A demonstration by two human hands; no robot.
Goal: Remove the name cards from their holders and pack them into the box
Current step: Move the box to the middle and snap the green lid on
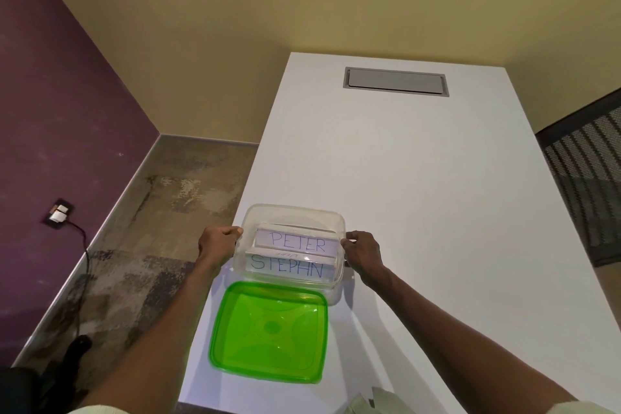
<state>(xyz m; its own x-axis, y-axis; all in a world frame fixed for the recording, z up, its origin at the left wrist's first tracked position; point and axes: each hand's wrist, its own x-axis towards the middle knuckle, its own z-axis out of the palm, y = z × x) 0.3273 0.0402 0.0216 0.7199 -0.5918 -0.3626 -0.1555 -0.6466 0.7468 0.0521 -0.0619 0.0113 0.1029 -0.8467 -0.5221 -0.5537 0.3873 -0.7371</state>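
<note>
At the near desk (420,178) edge, left hand (216,244) and right hand (363,252) grip the clear box (331,286) by its side walls, fingers curled, steadying it; name cards (297,254) inside, apparently in holders; green lid (268,329) alongside, ready.

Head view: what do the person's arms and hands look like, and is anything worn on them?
Both forearms are bare. The left hand and right hand wear no gloves, rings or watch. Pale, cream-coloured short sleeves show at the bottom edge.
</note>
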